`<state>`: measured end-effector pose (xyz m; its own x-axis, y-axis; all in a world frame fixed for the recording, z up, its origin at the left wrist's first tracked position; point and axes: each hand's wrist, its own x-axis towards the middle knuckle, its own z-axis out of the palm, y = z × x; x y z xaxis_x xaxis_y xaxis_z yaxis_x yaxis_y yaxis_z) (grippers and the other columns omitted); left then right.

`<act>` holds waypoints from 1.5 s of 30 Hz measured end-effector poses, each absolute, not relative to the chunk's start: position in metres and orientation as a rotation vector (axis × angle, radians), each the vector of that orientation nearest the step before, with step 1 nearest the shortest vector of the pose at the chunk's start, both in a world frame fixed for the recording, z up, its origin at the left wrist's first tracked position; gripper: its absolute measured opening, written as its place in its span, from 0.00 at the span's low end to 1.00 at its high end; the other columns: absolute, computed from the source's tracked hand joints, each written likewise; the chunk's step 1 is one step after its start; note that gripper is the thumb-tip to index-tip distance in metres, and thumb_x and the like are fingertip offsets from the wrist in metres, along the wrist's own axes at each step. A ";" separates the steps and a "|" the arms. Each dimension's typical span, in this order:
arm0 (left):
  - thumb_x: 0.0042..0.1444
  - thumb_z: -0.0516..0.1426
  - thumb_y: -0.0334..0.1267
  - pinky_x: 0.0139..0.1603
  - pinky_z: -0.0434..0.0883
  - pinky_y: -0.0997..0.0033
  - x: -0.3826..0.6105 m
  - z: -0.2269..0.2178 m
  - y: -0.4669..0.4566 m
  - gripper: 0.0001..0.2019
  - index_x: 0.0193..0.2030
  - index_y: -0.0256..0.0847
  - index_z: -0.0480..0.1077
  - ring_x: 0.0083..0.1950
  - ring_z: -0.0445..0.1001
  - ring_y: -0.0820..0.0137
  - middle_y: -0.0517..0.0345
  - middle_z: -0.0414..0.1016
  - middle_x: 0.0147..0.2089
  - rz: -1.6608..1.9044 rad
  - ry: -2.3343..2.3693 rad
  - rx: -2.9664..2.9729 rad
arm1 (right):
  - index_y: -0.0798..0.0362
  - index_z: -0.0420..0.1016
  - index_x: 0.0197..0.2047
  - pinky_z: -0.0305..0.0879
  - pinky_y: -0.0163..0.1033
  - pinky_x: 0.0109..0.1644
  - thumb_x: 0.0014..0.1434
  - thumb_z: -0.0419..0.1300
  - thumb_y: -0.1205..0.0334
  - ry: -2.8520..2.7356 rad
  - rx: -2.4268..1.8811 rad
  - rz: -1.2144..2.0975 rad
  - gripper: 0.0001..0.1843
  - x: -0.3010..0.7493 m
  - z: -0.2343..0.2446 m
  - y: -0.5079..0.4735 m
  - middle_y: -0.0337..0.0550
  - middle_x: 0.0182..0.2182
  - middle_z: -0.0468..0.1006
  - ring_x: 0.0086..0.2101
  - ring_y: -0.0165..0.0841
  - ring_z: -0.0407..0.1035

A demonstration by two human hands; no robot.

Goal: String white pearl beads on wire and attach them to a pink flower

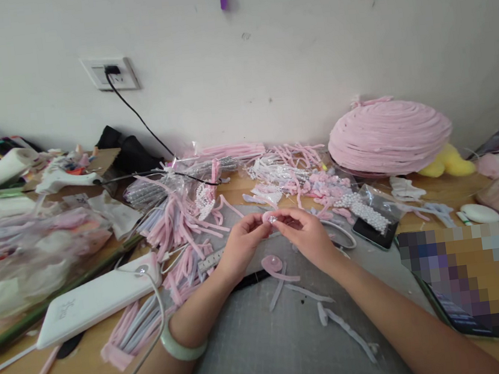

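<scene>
My left hand [243, 241] and my right hand [309, 235] meet above the grey cutting mat, fingertips pinched together. Between them is a small piece of pink pipe cleaner [266, 216] with a shiny clear bit at its front; fingers cover most of it. Just below lies a coiled pink pipe cleaner [272, 263] with a straight tail. A pale lilac pipe cleaner [308, 292] rests on the mat, and a twisted one [352, 335] is nearer to me. A dark pen-like tool [252, 279] lies partly behind my left wrist.
Pink and lilac pipe cleaner bundles [176, 220] crowd the left of the grey cutting mat [261, 355]. A white power bank [99, 299] with a cable lies by my left forearm. White beads [364, 209], a large pink coil [389, 136] and a phone [454, 301] are on the right.
</scene>
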<state>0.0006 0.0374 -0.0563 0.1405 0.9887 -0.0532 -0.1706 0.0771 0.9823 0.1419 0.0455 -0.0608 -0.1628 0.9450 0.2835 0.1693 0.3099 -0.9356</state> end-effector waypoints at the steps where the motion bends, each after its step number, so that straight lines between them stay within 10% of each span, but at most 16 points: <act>1: 0.46 0.60 0.40 0.38 0.61 0.75 0.001 -0.056 0.037 0.10 0.31 0.36 0.71 0.33 0.66 0.73 0.61 0.71 0.29 1.143 1.021 1.101 | 0.51 0.76 0.37 0.66 0.37 0.36 0.52 0.58 0.61 -1.575 -1.048 0.987 0.09 0.142 -0.060 0.045 0.43 0.33 0.76 0.32 0.31 0.69; 45: 0.46 0.56 0.38 0.33 0.62 0.75 0.001 -0.056 0.037 0.06 0.26 0.36 0.70 0.28 0.66 0.74 0.64 0.70 0.23 1.163 1.157 1.285 | 0.50 0.77 0.41 0.67 0.35 0.38 0.56 0.55 0.68 -1.833 -0.903 0.507 0.12 0.142 -0.069 0.047 0.44 0.32 0.74 0.34 0.30 0.69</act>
